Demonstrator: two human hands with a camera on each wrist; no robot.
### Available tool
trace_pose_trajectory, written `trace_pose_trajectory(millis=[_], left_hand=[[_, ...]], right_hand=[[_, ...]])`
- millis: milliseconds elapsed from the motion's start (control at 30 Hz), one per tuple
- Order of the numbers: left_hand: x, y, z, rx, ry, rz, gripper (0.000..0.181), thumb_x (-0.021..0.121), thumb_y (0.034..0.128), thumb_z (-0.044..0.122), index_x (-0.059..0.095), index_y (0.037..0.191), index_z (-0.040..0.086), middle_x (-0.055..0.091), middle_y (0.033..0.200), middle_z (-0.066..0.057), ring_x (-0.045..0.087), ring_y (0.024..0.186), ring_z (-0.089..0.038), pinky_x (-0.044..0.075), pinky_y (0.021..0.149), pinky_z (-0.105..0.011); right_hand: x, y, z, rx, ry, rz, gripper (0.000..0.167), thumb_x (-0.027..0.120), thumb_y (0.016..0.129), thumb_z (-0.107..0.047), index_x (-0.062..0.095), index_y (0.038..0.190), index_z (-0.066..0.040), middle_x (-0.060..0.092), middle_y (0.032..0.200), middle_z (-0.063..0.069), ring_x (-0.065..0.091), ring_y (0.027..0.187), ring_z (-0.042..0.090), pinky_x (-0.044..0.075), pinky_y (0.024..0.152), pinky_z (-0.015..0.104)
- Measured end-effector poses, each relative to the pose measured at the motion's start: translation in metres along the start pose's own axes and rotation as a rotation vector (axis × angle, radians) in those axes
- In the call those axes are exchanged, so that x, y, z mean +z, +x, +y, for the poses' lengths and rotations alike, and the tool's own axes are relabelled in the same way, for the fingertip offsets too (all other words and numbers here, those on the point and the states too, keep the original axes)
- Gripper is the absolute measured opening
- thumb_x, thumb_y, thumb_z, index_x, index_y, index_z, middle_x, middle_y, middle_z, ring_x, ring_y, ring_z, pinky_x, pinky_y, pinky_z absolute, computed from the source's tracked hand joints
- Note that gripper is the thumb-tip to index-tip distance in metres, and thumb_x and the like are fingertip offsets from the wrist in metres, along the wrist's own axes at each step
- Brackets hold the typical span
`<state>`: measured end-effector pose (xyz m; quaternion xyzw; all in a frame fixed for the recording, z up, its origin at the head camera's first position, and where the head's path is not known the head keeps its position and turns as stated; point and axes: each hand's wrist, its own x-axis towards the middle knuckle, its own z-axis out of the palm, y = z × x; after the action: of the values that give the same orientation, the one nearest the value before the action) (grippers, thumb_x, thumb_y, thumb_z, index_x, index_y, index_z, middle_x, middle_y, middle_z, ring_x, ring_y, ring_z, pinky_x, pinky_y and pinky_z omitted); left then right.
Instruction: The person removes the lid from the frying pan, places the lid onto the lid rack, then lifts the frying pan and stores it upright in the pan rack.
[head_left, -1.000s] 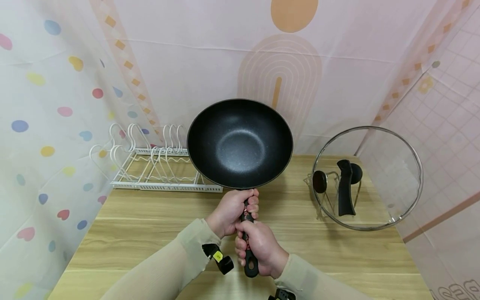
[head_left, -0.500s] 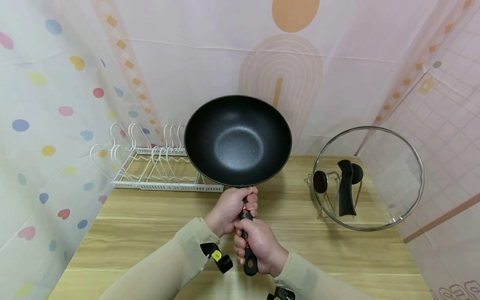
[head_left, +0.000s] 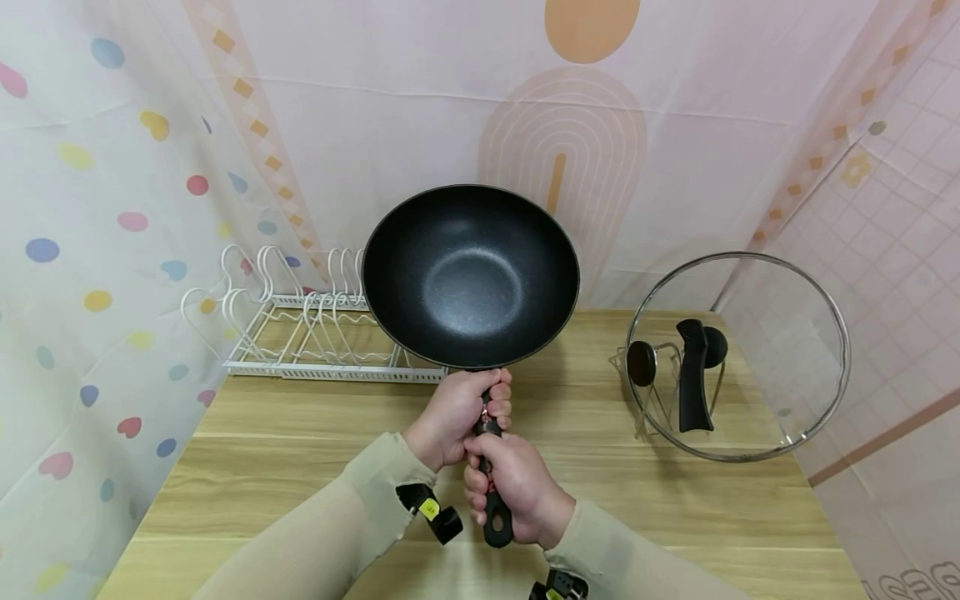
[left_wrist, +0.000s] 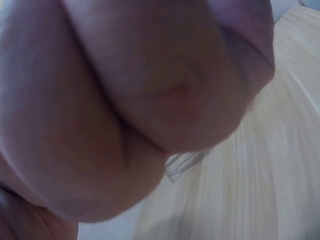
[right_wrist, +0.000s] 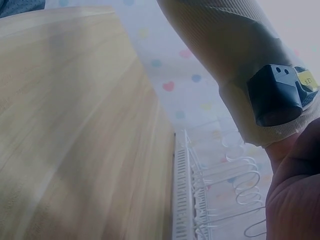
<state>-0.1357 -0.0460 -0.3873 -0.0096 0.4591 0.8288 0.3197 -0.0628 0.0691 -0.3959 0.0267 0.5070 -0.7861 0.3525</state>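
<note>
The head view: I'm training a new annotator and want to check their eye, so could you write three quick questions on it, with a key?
1. Which hand grips the wok by its handle closer to the bowl?
2. True or false: the glass lid is apart from the wok.
3. Fill in the blank: the wire rack, partly hidden behind the wok, is ____ in colour.

Key:
1. The left hand; the right hand grips nearer the end.
2. True.
3. White.
</note>
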Motion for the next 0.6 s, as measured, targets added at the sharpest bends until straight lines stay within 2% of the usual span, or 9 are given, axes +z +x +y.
trace_pose_trajectory(millis=[600], left_hand=[[0.0001, -0.0035, 0.0093, 0.033, 0.016, 0.023, 0.025, 0.034, 0.1136, 0.019, 0.046, 0.092, 0.015, 0.038, 0.071, 0.009, 0.038, 0.055, -0.002, 0.040, 0.055, -0.018]], right_hand=[[0.0000, -0.0015, -0.0038, -0.065, -0.047, -0.068, 0.021, 0.047, 0.106, -0.023, 0.048, 0.088, -0.013, 0.049, 0.062, -0.007, 0.050, 0.055, 0.008, 0.050, 0.054, 0.024]])
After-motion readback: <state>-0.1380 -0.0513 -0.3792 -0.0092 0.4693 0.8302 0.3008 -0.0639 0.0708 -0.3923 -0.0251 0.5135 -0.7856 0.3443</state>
